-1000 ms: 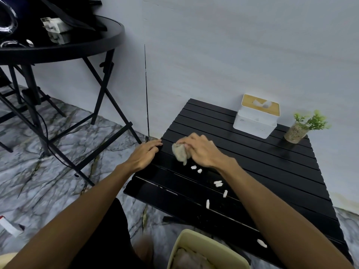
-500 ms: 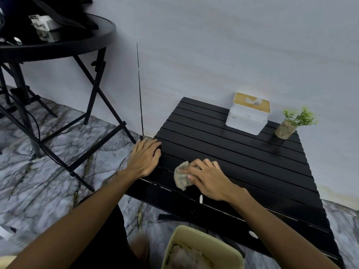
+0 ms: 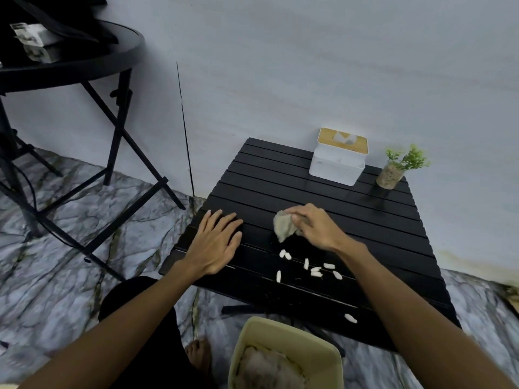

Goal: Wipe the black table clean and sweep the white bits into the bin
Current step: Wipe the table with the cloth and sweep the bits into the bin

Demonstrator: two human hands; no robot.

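The cloth (image 3: 285,228) is held in the right hand (image 3: 316,227), with the fingers curled tight around it. Half a second ago the cloth was pushed closer to the bin (image 3: 297,336). Now it has been pulled back, farther from the bin. The white bits (image 3: 314,269) that were hidden under the hand can be seen again.

The bits are still on the black table (image 3: 280,178), between the cloth and the bin. Most are bunched in a small group. One bit (image 3: 350,318) is set apart from them, right by the table edge nearest the bin. None can be seen inside the bin, only something crumpled.

The left hand (image 3: 216,242) is laid flat on the table, off to the side of the cloth, with fingers straight and spread. Nothing is held in it.

So the job is not done yet. The bits seem to have been moved a little nearer the bin, and another sweep toward it is likely needed. The bits are small and may roll into the gaps between the slats.
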